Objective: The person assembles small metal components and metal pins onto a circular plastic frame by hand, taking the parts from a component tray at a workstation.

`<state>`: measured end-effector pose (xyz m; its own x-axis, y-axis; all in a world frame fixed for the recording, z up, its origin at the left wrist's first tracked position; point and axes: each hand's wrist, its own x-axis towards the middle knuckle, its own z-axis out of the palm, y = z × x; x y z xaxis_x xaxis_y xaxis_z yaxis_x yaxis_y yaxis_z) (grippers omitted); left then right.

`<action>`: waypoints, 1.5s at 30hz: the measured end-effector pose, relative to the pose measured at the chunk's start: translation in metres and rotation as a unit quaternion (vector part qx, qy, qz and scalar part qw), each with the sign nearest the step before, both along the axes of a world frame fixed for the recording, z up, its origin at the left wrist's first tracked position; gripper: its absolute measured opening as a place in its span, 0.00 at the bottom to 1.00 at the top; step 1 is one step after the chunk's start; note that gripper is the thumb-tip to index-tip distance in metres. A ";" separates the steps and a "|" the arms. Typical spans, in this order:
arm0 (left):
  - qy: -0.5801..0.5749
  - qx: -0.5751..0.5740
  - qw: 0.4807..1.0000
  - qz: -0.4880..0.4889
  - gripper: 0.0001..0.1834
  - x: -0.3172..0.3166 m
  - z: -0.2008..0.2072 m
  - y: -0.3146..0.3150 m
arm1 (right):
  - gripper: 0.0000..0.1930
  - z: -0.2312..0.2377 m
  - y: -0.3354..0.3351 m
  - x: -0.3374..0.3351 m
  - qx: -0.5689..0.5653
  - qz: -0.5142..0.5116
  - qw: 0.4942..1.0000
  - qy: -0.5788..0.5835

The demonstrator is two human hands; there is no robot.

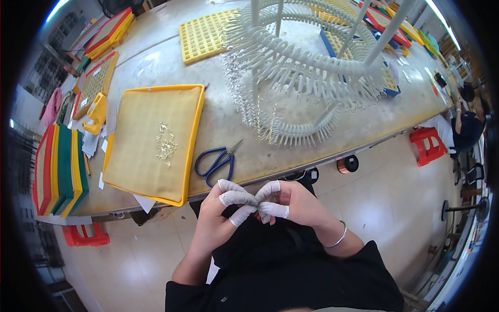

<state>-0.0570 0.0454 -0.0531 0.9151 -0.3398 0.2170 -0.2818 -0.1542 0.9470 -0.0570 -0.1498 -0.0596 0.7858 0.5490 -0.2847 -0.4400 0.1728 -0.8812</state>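
My left hand (223,204) and my right hand (291,202) meet in front of my lap, just off the table's front edge. White finger cots cover several fingers on both. The fingertips press together in a pinch, and whatever sits between them is too small or hidden to make out. Close beyond the left hand lie blue-handled scissors (212,169) on the table, blades pointing away to the right. Left of them a yellow-rimmed tray (136,119) holds a loose pile of small pale metal pieces (166,144) on its tan lining.
A white round rack (306,62) with many prongs and hanging metal pieces stands on the table (208,119). A yellow grid tray (205,39) lies behind. Coloured trays (61,169) stack at left. Red stools (427,145) and a copper wire spool (347,164) are beyond the edge; a person (468,125) sits far right.
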 end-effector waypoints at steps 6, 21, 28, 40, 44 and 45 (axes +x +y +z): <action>-0.065 0.067 0.996 -0.008 0.11 -0.003 0.001 0.010 | 0.07 -0.012 0.006 0.002 -0.004 0.049 0.998 0.045; 0.120 -0.025 0.992 0.020 0.09 -0.020 -0.025 0.004 | 0.06 -0.010 0.021 -0.011 -0.314 -0.058 0.799 -0.510; -0.115 0.102 0.988 0.007 0.08 -0.008 -0.010 0.013 | 0.06 -0.001 0.012 0.000 -0.094 -0.022 0.995 -0.001; -0.071 0.129 0.987 0.061 0.10 -0.020 -0.029 0.001 | 0.08 -0.023 0.022 -0.015 -0.316 -0.084 0.816 -0.477; -0.152 0.115 0.982 0.011 0.12 -0.013 -0.017 0.012 | 0.07 -0.017 0.014 -0.007 -0.118 -0.063 0.989 -0.069; -0.152 0.114 0.982 0.013 0.12 -0.013 -0.018 0.013 | 0.07 -0.014 0.011 -0.004 -0.041 -0.016 0.996 0.073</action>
